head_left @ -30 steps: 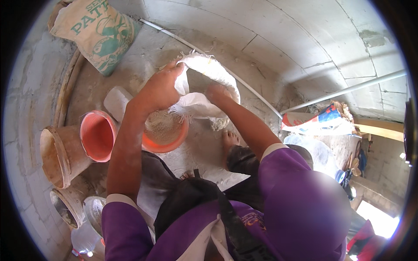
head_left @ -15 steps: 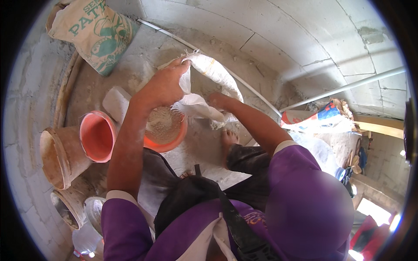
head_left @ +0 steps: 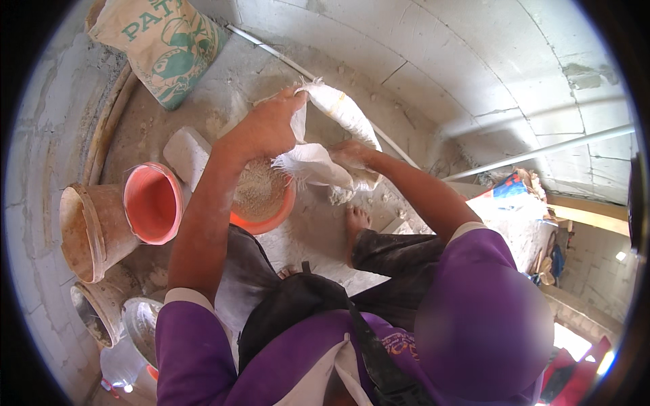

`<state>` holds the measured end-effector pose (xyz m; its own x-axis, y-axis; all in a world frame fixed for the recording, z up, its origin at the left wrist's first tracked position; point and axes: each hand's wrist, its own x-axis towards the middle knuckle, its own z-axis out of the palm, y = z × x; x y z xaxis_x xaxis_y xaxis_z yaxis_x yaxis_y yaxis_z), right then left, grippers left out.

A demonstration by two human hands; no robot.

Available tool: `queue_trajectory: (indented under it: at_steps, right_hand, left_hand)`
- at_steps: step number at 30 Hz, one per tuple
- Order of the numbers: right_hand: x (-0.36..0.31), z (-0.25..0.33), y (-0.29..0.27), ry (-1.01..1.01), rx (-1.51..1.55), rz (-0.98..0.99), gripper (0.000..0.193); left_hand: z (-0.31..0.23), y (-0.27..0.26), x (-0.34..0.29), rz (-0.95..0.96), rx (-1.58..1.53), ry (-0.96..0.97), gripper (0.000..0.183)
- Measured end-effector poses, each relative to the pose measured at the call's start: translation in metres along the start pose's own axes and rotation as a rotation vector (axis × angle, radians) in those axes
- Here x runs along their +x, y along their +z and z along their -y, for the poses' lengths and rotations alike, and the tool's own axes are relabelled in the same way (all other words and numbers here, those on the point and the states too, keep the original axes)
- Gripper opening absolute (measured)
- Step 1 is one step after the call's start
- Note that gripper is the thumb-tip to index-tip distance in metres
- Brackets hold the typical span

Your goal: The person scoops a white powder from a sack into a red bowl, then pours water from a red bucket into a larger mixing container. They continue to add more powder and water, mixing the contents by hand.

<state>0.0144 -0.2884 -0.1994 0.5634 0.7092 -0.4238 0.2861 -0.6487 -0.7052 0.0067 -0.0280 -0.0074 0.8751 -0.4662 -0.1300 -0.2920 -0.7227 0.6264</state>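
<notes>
A white woven sack point(head_left: 342, 108) with a frayed rim hangs open between my hands above the floor. My left hand point(head_left: 274, 126) is closed on its far left edge. At the sack's right side, my right hand point(head_left: 352, 154) is closed on the rim, some of its fingers hidden by the fabric. Just below my left wrist stands an orange bucket point(head_left: 290, 208) holding pale grey powder point(head_left: 261, 189). The sack's frayed near edge overhangs the bucket's right side. What lies inside the sack is mostly hidden.
An orange bucket point(head_left: 153, 203), a dirty pale bucket point(head_left: 101, 233) and smaller containers stand at left. A printed paper bag point(head_left: 169, 57) leans at the far left. A white pipe point(head_left: 271, 53) runs along the block wall point(head_left: 467, 61). My bare foot point(head_left: 357, 222) is near the sack.
My view has shifted slightly, so the scene sits a little differently. Both hands stay at the sack's rim; the right one has turned slightly, and the sack hangs much as before.
</notes>
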Motion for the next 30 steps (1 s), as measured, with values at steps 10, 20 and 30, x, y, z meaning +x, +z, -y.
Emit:
queue_trajectory:
  at_steps: [10,20,30]
  right_hand:
    - [-0.057,0.052,-0.065,0.399,0.452,-0.112,0.035]
    - [-0.099,0.07,-0.085,0.296,0.287,-0.114,0.033]
    - [-0.147,0.118,-0.119,0.407,0.338,-0.221,0.034]
  left_hand:
    - [0.01,0.006,0.006,-0.039,-0.027,-0.062,0.063]
    - [0.031,0.022,0.019,-0.211,-0.16,-0.067,0.061]
    - [0.082,0.036,0.037,-0.266,-0.529,-0.188,0.052]
